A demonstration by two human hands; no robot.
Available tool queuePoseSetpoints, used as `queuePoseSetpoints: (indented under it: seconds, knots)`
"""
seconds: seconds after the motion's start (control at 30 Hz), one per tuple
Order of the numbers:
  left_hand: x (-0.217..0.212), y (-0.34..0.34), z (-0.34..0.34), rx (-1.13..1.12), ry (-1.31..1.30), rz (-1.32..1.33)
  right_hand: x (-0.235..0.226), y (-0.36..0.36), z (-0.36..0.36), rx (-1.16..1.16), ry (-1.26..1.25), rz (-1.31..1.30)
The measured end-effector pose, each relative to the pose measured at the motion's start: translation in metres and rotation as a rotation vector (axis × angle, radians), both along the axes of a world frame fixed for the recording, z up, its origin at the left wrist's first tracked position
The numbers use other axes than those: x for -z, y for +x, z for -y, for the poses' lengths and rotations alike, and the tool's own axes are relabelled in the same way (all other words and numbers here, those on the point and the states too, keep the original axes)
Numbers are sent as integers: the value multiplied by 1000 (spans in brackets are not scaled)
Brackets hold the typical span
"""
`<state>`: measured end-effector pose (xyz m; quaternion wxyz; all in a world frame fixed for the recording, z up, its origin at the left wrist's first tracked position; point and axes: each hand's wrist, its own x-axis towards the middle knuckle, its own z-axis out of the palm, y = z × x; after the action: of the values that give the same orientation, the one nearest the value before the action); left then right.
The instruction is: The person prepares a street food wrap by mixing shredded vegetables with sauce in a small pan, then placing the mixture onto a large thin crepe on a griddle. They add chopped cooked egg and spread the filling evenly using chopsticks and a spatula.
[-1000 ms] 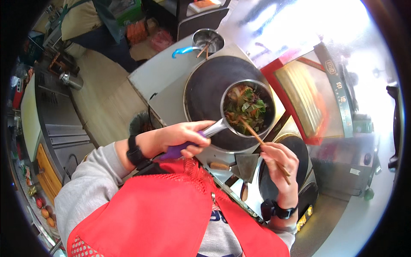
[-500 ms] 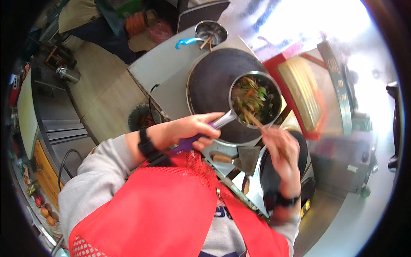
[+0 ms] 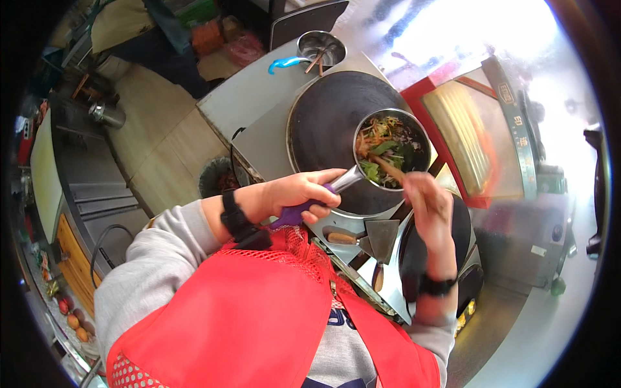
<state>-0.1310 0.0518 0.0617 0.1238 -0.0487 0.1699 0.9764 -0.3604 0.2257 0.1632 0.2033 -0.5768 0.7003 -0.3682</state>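
Note:
My left hand (image 3: pixel 305 197) is closed round the purple handle (image 3: pixel 292 215) of a small steel saucepan (image 3: pixel 424 173). The pan sits over the right part of a round dark griddle (image 3: pixel 323 145). Inside it lie shredded vegetables (image 3: pixel 391 139), with green leaves and orange shreds. My right hand (image 3: pixel 428 202), slightly blurred, grips a wooden utensil (image 3: pixel 387 169) beside the pan's near right rim. Its lower end is buried in the vegetables, so whether it is a spatula or a spoon does not show.
Two scrapers (image 3: pixel 381 239) with wooden handles lie just before the griddle. A second dark round plate (image 3: pixel 446 236) is at the right. Behind stands a pot (image 3: pixel 339 50) with a blue handle and wooden sticks. A red-framed box (image 3: pixel 453 139) borders the griddle's right.
The vegetables have been turned over: orange shreds now show at the left and leaves nearer the handle. My right hand and the utensil have shifted slightly; the left keeps its grip.

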Motion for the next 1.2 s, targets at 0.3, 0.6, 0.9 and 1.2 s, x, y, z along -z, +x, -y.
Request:
queuePoseSetpoints:
  seconds: [0.3, 0.6, 0.9, 1.2]
  knots:
    - [1, 0, 5, -41, 6, 77, 7, -6, 3, 165, -45, 116]
    - [0, 1, 6, -36, -102, 201, 3, -6, -3, -17, -132, -27]
    - [-2, -4, 6, -39, -64, 106, 8, -5, 4, -124, -75, 52]
    - [-10, -6, 4, -70, -24, 120, 14, -9, 10, 71, -46, -23]
